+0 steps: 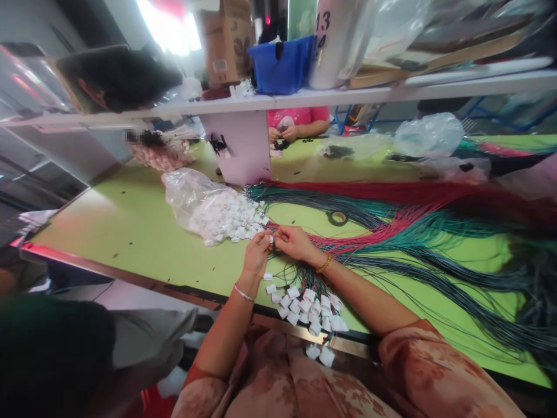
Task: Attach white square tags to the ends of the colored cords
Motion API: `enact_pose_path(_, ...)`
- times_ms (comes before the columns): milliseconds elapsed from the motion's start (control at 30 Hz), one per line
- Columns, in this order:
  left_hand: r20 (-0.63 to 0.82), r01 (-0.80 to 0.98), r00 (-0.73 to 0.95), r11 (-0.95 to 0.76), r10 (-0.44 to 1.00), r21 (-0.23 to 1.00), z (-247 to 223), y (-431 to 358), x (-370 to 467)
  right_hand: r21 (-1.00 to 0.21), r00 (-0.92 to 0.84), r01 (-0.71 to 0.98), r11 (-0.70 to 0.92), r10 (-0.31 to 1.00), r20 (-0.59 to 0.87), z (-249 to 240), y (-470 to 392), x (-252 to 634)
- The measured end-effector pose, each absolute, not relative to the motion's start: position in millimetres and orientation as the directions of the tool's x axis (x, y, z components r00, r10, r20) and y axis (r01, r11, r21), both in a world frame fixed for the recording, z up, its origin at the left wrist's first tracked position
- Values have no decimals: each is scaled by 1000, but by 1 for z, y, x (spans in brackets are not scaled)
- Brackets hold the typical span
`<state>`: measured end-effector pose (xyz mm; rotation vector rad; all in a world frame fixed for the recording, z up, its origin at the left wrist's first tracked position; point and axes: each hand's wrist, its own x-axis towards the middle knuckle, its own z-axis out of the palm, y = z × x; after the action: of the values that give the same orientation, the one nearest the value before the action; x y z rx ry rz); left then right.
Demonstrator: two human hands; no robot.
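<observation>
Between the fingertips of my left hand (257, 254) is a small white plastic connector (271, 239). My right hand (296, 242) meets it there, thumb and forefinger pinched together; what they grip, perhaps a wire end, is too small to make out. Just beyond my left hand lies a heap of loose white connectors (237, 217), spilling out of a clear plastic bag (187, 191). Long pink wires (348, 244) run to the right from beside my right hand. Nearer my body, several wired white connectors (304, 305) are bunched at the table edge, a few hanging over it.
Red wires (369, 188), green wires (456, 226) and dark wires (435, 270) stretch across the green tabletop (143, 232). A roll of black tape (337, 218) lies among them. A shelf (391, 86) with a blue bin (281, 67) crosses above. Another person's hands (282, 133) work opposite.
</observation>
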<state>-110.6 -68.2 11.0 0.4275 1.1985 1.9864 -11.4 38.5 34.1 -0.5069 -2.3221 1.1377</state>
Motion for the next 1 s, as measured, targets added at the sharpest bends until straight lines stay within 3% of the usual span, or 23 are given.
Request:
enact_pose_path(233,-137,-413,-680,-221,721,884,8,-66,-110,-800,-868,26,599,410,279,31,45,-12)
enact_pose_path(367,-93,-313,-686,-177,722,933,9,-67,-109,-837,-864,46,545,442,241,31,49,-14)
enact_pose_path(433,20,-130,-732,-169,681,977,14,-71,-104,-881,-890,25,473,412,196,35,56,-12)
enact_pose_path(500,283,210,-727,-189,626,959,21,-78,-92,-932,-911,-8,362,381,156,41,65,-10)
enact_pose_path(567,583,581,-477,-262,657,770,31,-85,-74,-962,-918,-26,271,375,130,46,72,-7)
enact_pose_path(600,654,697,-234,-346,719,629,36,-88,-64,-965,-926,-22,262,358,118,47,73,-6)
enact_pose_path(667,586,752,254,-538,769,380,44,-93,-41,-936,-957,3,351,272,99,46,67,-7)
enact_pose_path(700,502,738,416,-604,758,301,46,-94,-31,-897,-971,13,441,219,94,43,61,-8)
enact_pose_path(767,390,709,570,-673,723,212,49,-94,-14,-762,-983,28,647,157,97,37,47,-11)
enact_pose_path(900,443,765,486,-612,753,201,44,-96,-15,-503,-978,98,859,177,112,25,28,-15)
enact_pose_path(1000,504,905,157,-328,849,271,38,-102,-55,-416,-976,160,895,206,68,20,25,-16)
